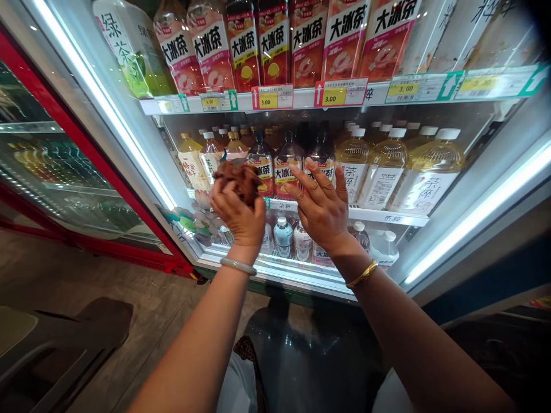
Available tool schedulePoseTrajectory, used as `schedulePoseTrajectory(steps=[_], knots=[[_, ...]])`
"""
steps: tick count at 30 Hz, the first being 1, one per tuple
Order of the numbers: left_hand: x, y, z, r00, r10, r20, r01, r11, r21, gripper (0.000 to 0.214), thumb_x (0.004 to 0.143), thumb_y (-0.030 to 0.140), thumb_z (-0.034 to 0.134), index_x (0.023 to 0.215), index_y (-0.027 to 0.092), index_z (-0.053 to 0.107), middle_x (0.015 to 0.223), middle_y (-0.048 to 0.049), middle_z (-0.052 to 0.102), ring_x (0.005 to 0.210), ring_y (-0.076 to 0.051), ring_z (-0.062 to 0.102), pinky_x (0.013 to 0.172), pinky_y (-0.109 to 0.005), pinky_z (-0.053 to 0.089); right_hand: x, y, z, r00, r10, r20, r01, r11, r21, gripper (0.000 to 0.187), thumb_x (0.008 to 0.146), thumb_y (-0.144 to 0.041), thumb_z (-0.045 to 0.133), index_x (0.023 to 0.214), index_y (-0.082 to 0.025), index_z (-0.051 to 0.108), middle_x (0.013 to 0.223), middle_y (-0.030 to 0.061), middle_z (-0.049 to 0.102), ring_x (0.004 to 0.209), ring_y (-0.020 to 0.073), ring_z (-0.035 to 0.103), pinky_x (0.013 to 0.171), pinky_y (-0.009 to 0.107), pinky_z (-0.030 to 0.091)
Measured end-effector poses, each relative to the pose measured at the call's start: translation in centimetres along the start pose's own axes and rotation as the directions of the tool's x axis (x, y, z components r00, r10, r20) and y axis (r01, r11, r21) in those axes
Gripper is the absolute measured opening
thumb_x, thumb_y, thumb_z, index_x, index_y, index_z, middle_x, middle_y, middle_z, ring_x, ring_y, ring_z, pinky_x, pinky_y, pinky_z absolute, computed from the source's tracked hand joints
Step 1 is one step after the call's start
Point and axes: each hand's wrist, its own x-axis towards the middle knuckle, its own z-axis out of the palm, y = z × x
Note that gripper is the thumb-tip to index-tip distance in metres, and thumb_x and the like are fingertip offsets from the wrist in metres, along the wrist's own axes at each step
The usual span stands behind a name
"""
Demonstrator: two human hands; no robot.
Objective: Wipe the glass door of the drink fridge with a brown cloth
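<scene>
My left hand [236, 215] is closed round a crumpled brown cloth [239, 176], raised in front of the middle shelf. With fingers spread and nothing in it, my right hand [323, 207] is held before the dark iced tea bottles [289, 163]; whether its fingertips touch them I cannot tell. Pale yellow tea bottles [390, 166] with white caps stand to the right of that hand. Left of the cloth are bottles with cream labels [191, 163]. The cloth and both hands hide parts of the middle and bottom shelves.
The upper shelf edge [307, 96] carries price tags under large iced tea bottles [209, 49]. Smaller bottles [283, 236] stand on the bottom shelf. A red door frame [94, 135] edges the cooler at left. A dark chair-like object [64, 338] stands at lower left.
</scene>
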Motion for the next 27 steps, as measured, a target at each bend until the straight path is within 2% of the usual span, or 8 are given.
schedulePoseTrajectory(steps=[5,8,10,12,15,19,23,27], knots=[[-6.0,3.8,0.0,0.941,0.305,0.144,-0.288,0.949,-0.128,0.042,0.084,0.04,0.067,0.118,0.019,0.056,0.14,-0.0211,0.053,0.143,-0.036,0.042,0.12,-0.057,0.032,-0.1,0.1,0.4,0.999,0.026,-0.024,-0.026,1.0,0.01,0.034,0.105,-0.025,0.05,0.135,-0.032,0.062,0.158,-0.0037,0.053,0.159,0.0172,0.03,0.137,0.05,0.003],[-4.9,3.7,0.0,0.898,0.42,0.132,-0.397,0.902,-0.169,0.037,0.086,0.039,0.067,0.117,0.021,0.058,0.136,-0.0172,0.057,0.142,-0.033,0.045,0.119,-0.054,0.035,0.1,0.1,0.3,0.999,0.049,-0.025,-0.048,0.999,0.02,0.036,0.106,-0.026,0.046,0.139,-0.033,0.06,0.156,-0.0038,0.055,0.156,0.0158,0.035,0.137,0.049,0.005],[-2.1,2.3,0.1,0.907,0.398,0.136,-0.375,0.912,-0.166,0.038,0.087,0.039,0.065,0.12,0.021,0.059,0.14,-0.0157,0.055,0.143,-0.032,0.043,0.12,-0.055,0.034,0.3,0.0,0.0,0.998,0.045,-0.039,-0.045,0.999,0.008,0.04,0.105,-0.022,0.045,0.141,-0.033,0.058,0.155,-0.0032,0.056,0.155,0.0148,0.037,0.137,0.048,0.007],[0.6,0.7,0.2,0.979,0.198,0.039,-0.19,0.97,-0.15,0.045,0.09,0.044,0.06,0.126,0.016,0.056,0.147,-0.0182,0.047,0.145,-0.033,0.039,0.119,-0.061,0.028,0.3,-0.1,-0.2,0.998,0.014,-0.058,-0.015,1.0,-0.019,0.04,0.104,-0.019,0.047,0.139,-0.033,0.06,0.156,-0.0036,0.056,0.156,0.0145,0.036,0.137,0.048,0.008],[1.5,-0.3,0.3,0.998,-0.035,-0.053,0.028,0.991,-0.134,0.055,0.093,0.051,0.053,0.132,0.012,0.05,0.148,-0.022,0.042,0.146,-0.036,0.036,0.118,-0.066,0.021,0.3,-0.1,-0.2,0.997,-0.034,-0.071,0.03,0.998,-0.055,0.037,0.102,-0.018,0.052,0.134,-0.033,0.063,0.156,-0.0046,0.055,0.157,0.015,0.034,0.137,0.048,0.008],[-2.8,1.8,0.1,0.982,0.188,0.028,-0.184,0.977,-0.111,0.047,0.088,0.045,0.061,0.123,0.015,0.053,0.143,-0.0239,0.047,0.142,-0.038,0.039,0.118,-0.063,0.031,0.3,0.0,0.2,0.995,-0.042,-0.089,0.034,0.995,-0.09,0.033,0.102,-0.021,0.053,0.131,-0.03,0.065,0.155,-0.0038,0.056,0.157,0.0154,0.033,0.137,0.047,0.007],[-4.1,3.2,-0.3,0.881,0.467,0.076,-0.454,0.88,-0.143,0.036,0.086,0.035,0.068,0.116,0.021,0.055,0.135,-0.0171,0.054,0.139,-0.034,0.044,0.117,-0.055,0.038,0.4,0.0,0.3,0.994,-0.022,-0.11,0.012,0.996,-0.087,0.035,0.105,-0.023,0.048,0.135,-0.029,0.063,0.153,-0.0034,0.059,0.156,0.0132,0.035,0.137,0.044,0.006],[-0.2,1.9,-0.4,0.936,0.349,0.036,-0.342,0.93,-0.131,0.038,0.082,0.027,0.066,0.118,0.02,0.054,0.137,-0.0172,0.052,0.138,-0.032,0.044,0.119,-0.053,0.035,0.4,-0.2,0.0,0.998,0.003,-0.064,-0.007,0.998,-0.067,0.049,0.103,-0.018,0.046,0.15,-0.029,0.05,0.156,-0.0027,0.055,0.157,0.0132,0.034,0.137,0.044,0.004]])
